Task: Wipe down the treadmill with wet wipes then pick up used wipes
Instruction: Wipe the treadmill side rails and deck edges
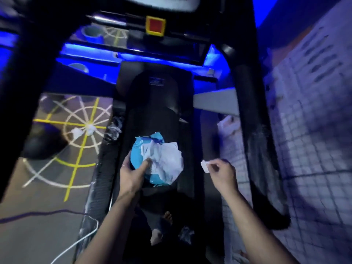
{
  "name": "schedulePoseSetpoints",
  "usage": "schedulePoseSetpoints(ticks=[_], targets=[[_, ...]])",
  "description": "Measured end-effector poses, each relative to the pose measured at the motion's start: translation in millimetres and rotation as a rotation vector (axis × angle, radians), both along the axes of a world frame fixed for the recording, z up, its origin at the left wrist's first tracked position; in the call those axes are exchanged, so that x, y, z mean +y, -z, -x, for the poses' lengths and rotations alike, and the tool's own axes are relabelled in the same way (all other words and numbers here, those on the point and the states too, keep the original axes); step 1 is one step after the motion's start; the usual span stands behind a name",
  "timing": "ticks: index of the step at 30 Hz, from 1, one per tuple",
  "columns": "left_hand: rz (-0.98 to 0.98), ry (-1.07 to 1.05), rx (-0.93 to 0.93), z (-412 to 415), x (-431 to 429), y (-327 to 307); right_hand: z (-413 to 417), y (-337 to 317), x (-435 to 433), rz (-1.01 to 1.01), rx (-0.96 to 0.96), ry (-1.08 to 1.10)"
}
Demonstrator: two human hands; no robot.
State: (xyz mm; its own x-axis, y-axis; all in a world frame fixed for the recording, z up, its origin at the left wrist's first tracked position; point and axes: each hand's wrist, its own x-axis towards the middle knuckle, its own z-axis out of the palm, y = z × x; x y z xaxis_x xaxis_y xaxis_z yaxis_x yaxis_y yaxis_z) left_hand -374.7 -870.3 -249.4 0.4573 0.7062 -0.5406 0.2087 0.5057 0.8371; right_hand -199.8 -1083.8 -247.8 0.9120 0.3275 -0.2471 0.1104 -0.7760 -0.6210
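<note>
While I watch through the head view, two balled wipes (pixel 91 128) lie on open floor left of the treadmill (pixel 158 115). Over the belt, the left hand (pixel 131 174) grips one blue pack (pixel 140 161), thumb on the loose sheets (pixel 169 162) spilling from it. The right hand (pixel 222 172) pinches one white scrap (pixel 204 166), apart from the pack. One tiled wall (pixel 304 130) crowds the treadmill's right side. I can't read the hood label (pixel 156 80); it is blurred.

2 black uprights (pixel 245 111) hem both sides; the wipes pack (pixel 140 161) blocks the belt (pixel 156 119), bare beyond it.
</note>
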Motion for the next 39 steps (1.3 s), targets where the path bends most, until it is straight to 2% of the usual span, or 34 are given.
schedulePoseSetpoints(ticks=[3, 7, 11, 13, 17, 19, 21, 27, 31, 33, 36, 39], targets=[[0.033, -0.153, 0.047, 33, 39, 2, 3, 13, 66, 0.009, 0.106, -0.067], [0.066, -0.310, 0.084, 79, 86, 32, 8, 13, 158, 0.065, 0.165, -0.179], [0.069, -0.449, 0.117, 110, 114, 31, 25, 6, 256, 0.057, 0.223, -0.256], [0.058, -0.486, 0.119, 119, 122, 20, 41, 3, 305, -0.034, 0.285, -0.283], [0.089, -0.528, 0.100, 131, 132, 16, 70, -3, 385, -0.278, 0.561, -0.412], [0.083, -0.534, 0.108, 136, 135, 16, 78, -8, 404, -0.307, 0.572, -0.481], [0.081, -0.551, 0.107, 136, 136, 17, 81, -10, 406, -0.326, 0.539, -0.526], [0.061, -0.500, 0.060, 110, 126, 10, 71, -28, 352, -0.182, 0.446, -0.631], [0.029, -0.381, 0.008, 80, 115, 6, 65, -50, 303, -0.234, 0.354, -0.621], [0.019, -0.312, -0.030, 62, 105, 1, 54, -56, 276, -0.133, 0.303, -0.635], [0.005, -0.207, -0.084, 30, 84, -14, 28, -64, 226, 0.006, 0.222, -0.544], [0.013, -0.123, -0.132, -3, 57, -26, 7, -74, 170, -0.041, 0.161, -0.398]])
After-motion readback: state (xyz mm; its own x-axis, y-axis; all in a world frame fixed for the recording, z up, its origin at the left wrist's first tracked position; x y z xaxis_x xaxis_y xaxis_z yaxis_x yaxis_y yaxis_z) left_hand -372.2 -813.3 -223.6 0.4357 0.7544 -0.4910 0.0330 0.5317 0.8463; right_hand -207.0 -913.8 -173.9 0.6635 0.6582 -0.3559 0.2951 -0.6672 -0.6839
